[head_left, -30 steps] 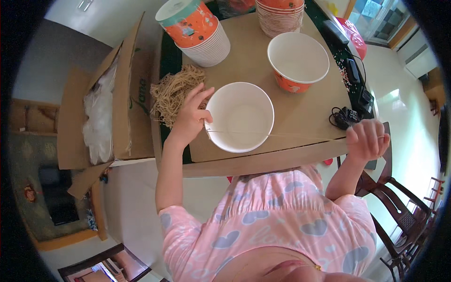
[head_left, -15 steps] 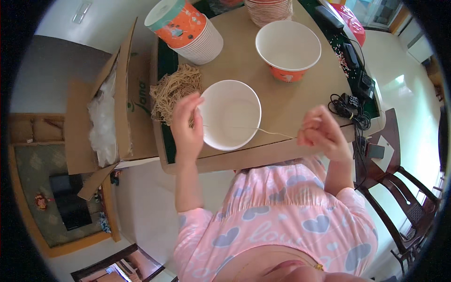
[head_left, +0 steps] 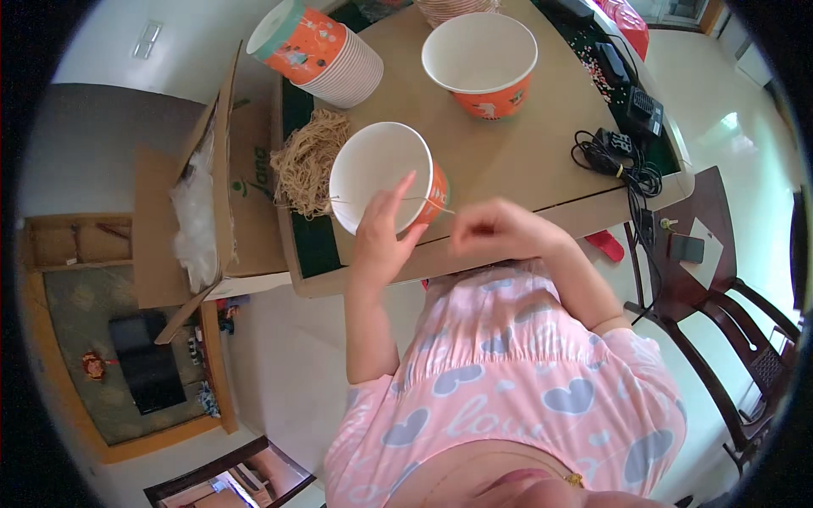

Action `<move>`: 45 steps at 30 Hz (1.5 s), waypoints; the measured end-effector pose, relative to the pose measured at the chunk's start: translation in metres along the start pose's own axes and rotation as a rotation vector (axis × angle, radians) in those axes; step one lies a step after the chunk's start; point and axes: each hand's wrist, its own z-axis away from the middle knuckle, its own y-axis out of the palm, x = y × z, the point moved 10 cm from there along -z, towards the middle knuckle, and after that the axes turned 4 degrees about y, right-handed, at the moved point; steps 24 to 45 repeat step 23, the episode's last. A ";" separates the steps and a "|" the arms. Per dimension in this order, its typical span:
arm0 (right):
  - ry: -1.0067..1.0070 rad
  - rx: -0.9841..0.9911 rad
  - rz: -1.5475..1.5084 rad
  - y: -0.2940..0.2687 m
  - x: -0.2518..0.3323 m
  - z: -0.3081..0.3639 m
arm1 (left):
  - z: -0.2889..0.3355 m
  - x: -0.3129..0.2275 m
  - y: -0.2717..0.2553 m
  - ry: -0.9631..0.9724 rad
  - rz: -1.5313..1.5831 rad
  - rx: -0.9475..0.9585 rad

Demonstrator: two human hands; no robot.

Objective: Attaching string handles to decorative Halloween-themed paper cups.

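A white-lined orange paper bucket (head_left: pixel 381 161) stands tilted near the table's front edge. A thin tan cord (head_left: pixel 412 200) runs across its mouth, and its end sticks out past the right side. My left hand (head_left: pixel 381 241) is at the bucket's near side, thumb and fingers spread, with no object in it. Just right of the bucket, my right hand (head_left: pixel 504 230) is bent inward close to the cord's end. Motion smears its fingers, so any grip on the cord is unclear. A tangled heap of tan cord (head_left: pixel 312 161) lies left of the bucket.
Another orange paper bucket (head_left: pixel 480 59) stands farther back. A nested stack of buckets (head_left: pixel 339 63) is at the back left, beside an open cardboard box (head_left: pixel 254 190). Black cables and adapters (head_left: pixel 622 157) lie at the table's right edge. A dark wooden chair (head_left: pixel 737 339) is at right.
My right hand has moved left, from pulling the cord out to the right to beside the bucket. My left hand has shifted right, over the bucket's near side. The view has shifted too.
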 end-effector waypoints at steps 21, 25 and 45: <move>-0.271 -0.510 0.267 -0.029 -0.013 -0.011 | -0.036 0.048 0.019 -0.250 0.475 0.020; -0.334 -0.510 0.360 -0.024 -0.009 -0.011 | -0.035 0.052 0.020 -0.291 0.445 0.107; -0.334 -0.510 0.360 -0.024 -0.009 -0.011 | -0.035 0.052 0.020 -0.291 0.445 0.107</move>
